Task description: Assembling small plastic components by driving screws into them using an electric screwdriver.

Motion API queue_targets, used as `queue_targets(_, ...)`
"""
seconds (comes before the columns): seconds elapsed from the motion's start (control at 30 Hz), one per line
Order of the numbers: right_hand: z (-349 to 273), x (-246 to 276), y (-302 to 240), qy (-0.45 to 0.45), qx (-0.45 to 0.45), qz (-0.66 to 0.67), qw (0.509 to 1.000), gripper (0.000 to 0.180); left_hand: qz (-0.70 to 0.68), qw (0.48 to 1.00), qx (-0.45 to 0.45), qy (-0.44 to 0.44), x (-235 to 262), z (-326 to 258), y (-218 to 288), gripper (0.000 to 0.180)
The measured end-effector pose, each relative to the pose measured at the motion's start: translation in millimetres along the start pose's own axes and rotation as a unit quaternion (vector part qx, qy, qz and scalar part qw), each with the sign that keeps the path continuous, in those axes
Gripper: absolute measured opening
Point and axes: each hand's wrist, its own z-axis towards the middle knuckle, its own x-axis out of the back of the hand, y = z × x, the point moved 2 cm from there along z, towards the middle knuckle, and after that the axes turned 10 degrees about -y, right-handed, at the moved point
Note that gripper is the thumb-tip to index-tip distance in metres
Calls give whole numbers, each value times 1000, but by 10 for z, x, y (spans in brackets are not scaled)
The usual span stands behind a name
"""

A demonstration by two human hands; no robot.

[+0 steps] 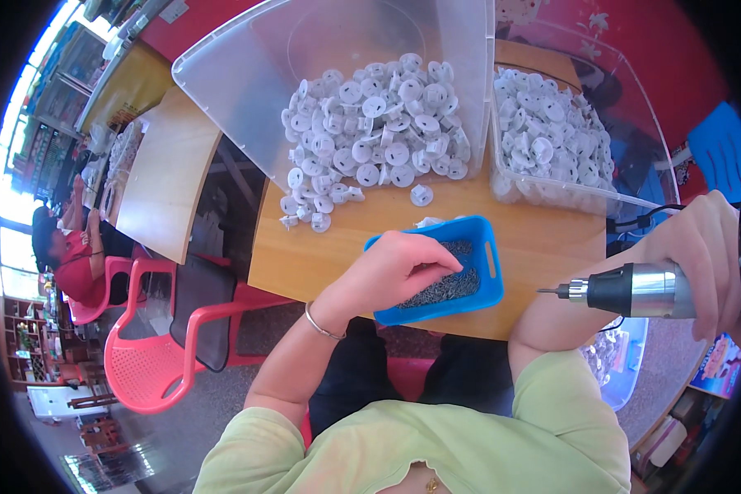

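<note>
My left hand (393, 267) hangs over a small blue basket (491, 284) at the table's front edge. Its thumb and fingers are pinched together; whatever they hold is too small to make out. Many small grey screws (451, 288) lie inside the basket. Raised at the right, my right hand (708, 255) is wrapped round an electric screwdriver (642, 290), whose bit points left toward the basket. Beyond the basket, one white round plastic part (421, 195) lies apart from a big heap of similar white parts (370, 123).
The heap spills from a tipped clear plastic bin (230, 74). Another clear bin (552, 183) of white parts stands to its right. A blue tub (634, 362) sits below at right. At left are a pink chair (144, 375), another table (169, 173) and a seated person (78, 263).
</note>
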Motion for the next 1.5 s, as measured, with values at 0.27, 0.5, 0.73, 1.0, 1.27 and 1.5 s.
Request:
queue_targets(0.27, 93, 128, 280, 31, 22, -79, 996, 30, -132, 980, -33, 143, 50, 3, 224, 23)
queue_targets(0.5, 130, 72, 454, 267, -64, -150, 950, 38, -121, 974, -45, 189, 116, 0, 367, 41)
queue_targets(0.73, 96, 85, 475, 267, -30, -127, 955, 39, -70, 971, -72, 218, 145, 31, 416, 47)
queue_targets(1.0, 83, 85, 460, 280, -38, -142, 949, 39, -31, 970, -77, 229, 147, 55, 453, 48)
queue_targets(1.27, 76, 82, 438, 279, -40, -152, 947, 38, -12, 967, -80, 240, 143, 59, 482, 47)
queue_targets(1.5, 125, 70, 459, 261, -59, -138, 954, 38, -34, 965, -89, 242, 148, 74, 512, 45)
